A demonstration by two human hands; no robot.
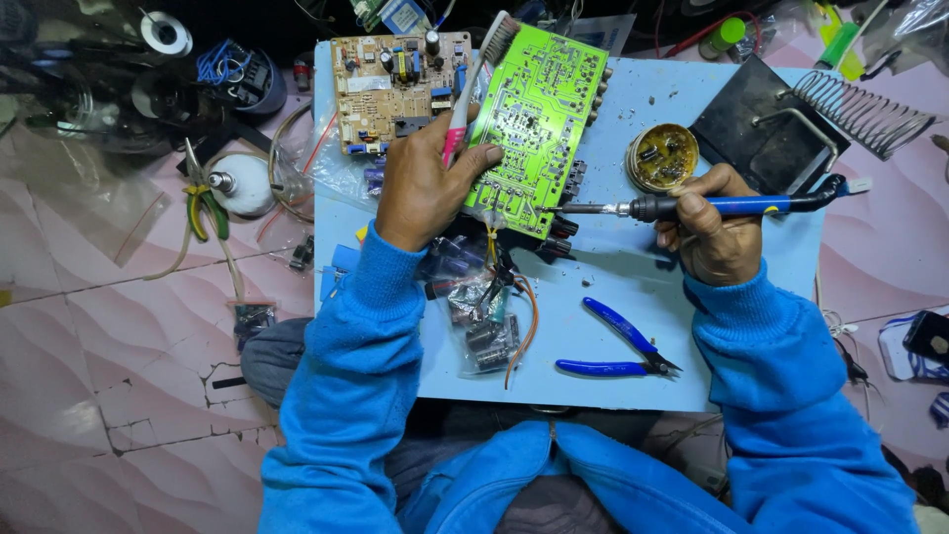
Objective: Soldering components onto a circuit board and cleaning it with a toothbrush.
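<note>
My left hand [423,178] grips a pink-handled toothbrush [474,84] and rests on a bright green circuit board [539,119], solder side up, tilted on the light blue work board [613,297]. The brush head points up past the board's top edge. My right hand [714,229] holds a blue-handled soldering iron [692,207] level, its metal tip pointing left and close to the green board's right edge. Both arms wear blue sleeves.
A tan circuit board [395,84] lies at the upper left. A round tin of flux [661,156] and a black iron stand with a coil [791,124] sit at the upper right. Blue cutters [623,348] and bagged components [484,316] lie near me. Green-handled pliers [203,208] rest on the pink tiled floor.
</note>
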